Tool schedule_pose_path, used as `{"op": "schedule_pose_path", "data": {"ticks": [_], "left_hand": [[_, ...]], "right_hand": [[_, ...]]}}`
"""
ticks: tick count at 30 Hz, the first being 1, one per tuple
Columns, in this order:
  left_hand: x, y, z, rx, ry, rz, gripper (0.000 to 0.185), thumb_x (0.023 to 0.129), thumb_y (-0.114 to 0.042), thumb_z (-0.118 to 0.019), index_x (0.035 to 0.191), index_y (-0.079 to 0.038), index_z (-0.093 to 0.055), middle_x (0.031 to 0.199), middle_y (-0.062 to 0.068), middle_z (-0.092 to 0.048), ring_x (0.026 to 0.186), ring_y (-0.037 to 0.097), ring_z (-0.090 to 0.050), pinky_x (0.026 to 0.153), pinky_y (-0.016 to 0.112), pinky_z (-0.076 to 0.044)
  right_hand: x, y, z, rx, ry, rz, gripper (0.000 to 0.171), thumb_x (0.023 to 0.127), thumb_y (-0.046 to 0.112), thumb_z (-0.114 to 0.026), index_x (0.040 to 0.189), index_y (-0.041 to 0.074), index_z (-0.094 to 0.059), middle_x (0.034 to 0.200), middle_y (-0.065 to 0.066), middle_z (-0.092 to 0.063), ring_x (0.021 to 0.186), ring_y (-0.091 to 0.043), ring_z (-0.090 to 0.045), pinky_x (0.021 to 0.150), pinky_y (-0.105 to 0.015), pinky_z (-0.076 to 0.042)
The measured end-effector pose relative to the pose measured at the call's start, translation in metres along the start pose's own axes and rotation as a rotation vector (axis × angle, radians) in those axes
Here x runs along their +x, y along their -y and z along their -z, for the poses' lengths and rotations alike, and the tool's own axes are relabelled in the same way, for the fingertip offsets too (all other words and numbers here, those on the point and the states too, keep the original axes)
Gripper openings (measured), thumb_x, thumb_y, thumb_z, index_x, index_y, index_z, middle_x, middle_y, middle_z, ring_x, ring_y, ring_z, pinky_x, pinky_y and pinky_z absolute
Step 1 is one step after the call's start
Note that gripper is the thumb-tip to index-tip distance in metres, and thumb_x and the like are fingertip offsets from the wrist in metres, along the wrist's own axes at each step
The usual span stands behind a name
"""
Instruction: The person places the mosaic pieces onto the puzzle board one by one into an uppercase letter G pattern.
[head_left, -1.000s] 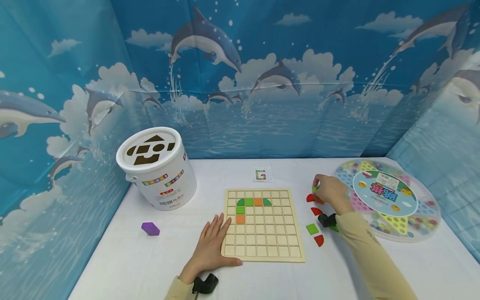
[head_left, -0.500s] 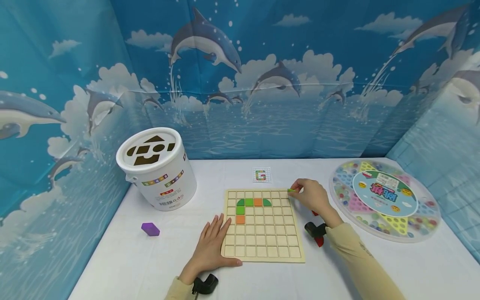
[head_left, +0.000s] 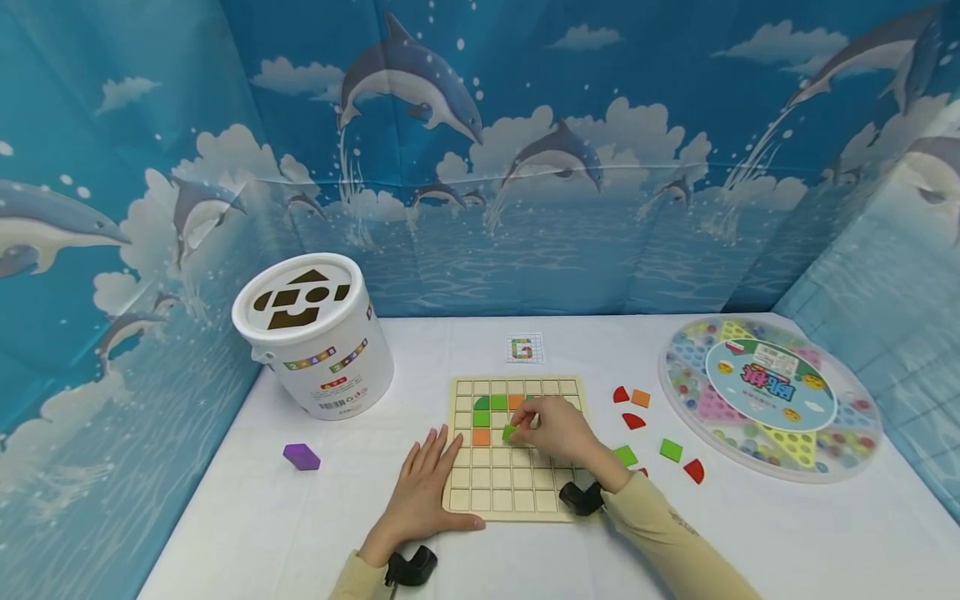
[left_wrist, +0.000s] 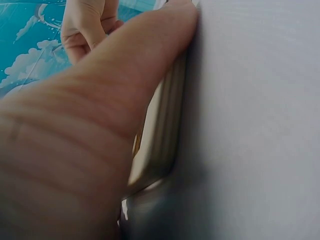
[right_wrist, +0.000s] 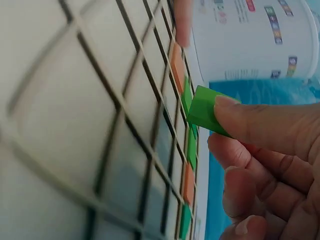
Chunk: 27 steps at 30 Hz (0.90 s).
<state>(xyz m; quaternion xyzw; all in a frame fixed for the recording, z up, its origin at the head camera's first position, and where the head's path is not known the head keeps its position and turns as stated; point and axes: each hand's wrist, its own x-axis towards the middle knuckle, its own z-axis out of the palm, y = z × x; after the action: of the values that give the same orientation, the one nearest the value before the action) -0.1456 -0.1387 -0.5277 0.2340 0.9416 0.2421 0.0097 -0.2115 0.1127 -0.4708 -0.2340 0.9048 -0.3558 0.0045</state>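
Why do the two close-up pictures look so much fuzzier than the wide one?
Head view: evenly lit and sharp, edges bowed by the wide lens. Left wrist view: left hand fills the frame, dim, out of focus. Right wrist view: grid board blurs close up; green tile is clearer.

- Setting: a staged play booth, toy-room in character, not a lived-in room.
- Backdrop (head_left: 525, 167): printed dolphins, clouds and sea, walling the surface from 9 through 12 to 3 o'clock.
- Surface (head_left: 450, 342): white cloth cover.
- Toys: shape-sorter bucket (head_left: 315, 333) at 10 o'clock, marble game board (head_left: 772, 396) at 2 o'clock, wooden grid board (head_left: 517, 450) at centre.
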Motion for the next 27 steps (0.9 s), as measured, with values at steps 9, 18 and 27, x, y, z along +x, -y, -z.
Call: {"op": "schedule_pose_path", "data": {"ticks": [9, 18, 27], "left_hand": [[0.0, -0.003, 0.001, 0.002, -0.02, -0.022, 0.116, 0.065, -0.07, -0.07, 0.15, -0.005, -0.025, 0.155, 0.018, -0.016, 0.142, 0.034, -0.01, 0.11, 0.053, -0.008], [0.0, -0.001, 0.002, 0.002, -0.016, -0.022, 0.117, 0.065, -0.07, -0.07, 0.151, -0.006, -0.024, 0.155, 0.019, -0.015, 0.142, 0.034, -0.009, 0.11, 0.053, -0.007], [0.001, 0.0, 0.002, 0.005, 0.003, -0.008, 0.118, 0.065, -0.072, -0.069, 0.152, -0.009, -0.02, 0.156, 0.016, -0.011, 0.143, 0.031, -0.005, 0.111, 0.048, -0.004]], "right_hand": [[-0.001, 0.02, -0.024, 0.006, 0.056, 0.041, 0.015, 0.076, 0.014, -0.08, 0.078, 0.016, -0.065, 0.067, 0.012, -0.055, 0.051, -0.004, -0.045, 0.049, -0.023, -0.039], [0.006, 0.034, -0.037, -0.049, 0.043, 0.011, 0.014, 0.076, 0.013, -0.079, 0.075, 0.015, -0.065, 0.062, 0.011, -0.052, 0.053, -0.005, -0.046, 0.049, -0.024, -0.04], [0.006, 0.033, -0.042, -0.085, 0.037, -0.002, 0.01, 0.077, 0.01, -0.078, 0.074, 0.014, -0.07, 0.072, 0.006, -0.056, 0.061, -0.008, -0.05, 0.052, -0.027, -0.043]]}}
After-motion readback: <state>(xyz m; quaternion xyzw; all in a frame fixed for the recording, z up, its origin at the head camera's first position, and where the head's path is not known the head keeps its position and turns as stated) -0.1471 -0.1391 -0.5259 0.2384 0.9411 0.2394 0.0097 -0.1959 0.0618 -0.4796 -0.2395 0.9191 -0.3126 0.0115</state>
